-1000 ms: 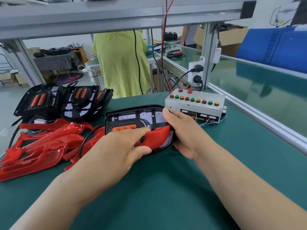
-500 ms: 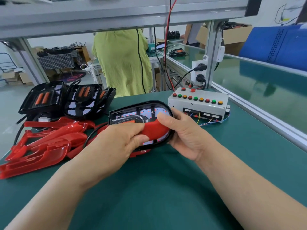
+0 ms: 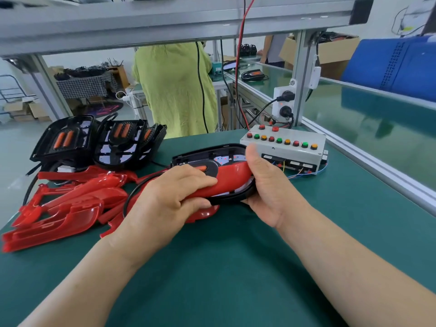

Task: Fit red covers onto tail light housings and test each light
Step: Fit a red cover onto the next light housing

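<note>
A black tail light housing is held tilted just above the green bench at the centre. A red cover lies along its near edge. My left hand grips the left end of the cover and housing, fingers curled over the top. My right hand holds the housing's right end, with the thumb pressed on the cover's tip. A grey test box with red, green and orange buttons stands just behind the housing.
Several loose red covers are piled at the left. Black housings with orange lamps stand behind them. A black cable loops by my left hand. A person in a yellow-green top stands beyond the bench. An aluminium rail borders the right side.
The housing has been lifted and tilted up off the bench. The red cover has swung down against its near edge, and my right thumb has moved onto the cover's tip.
</note>
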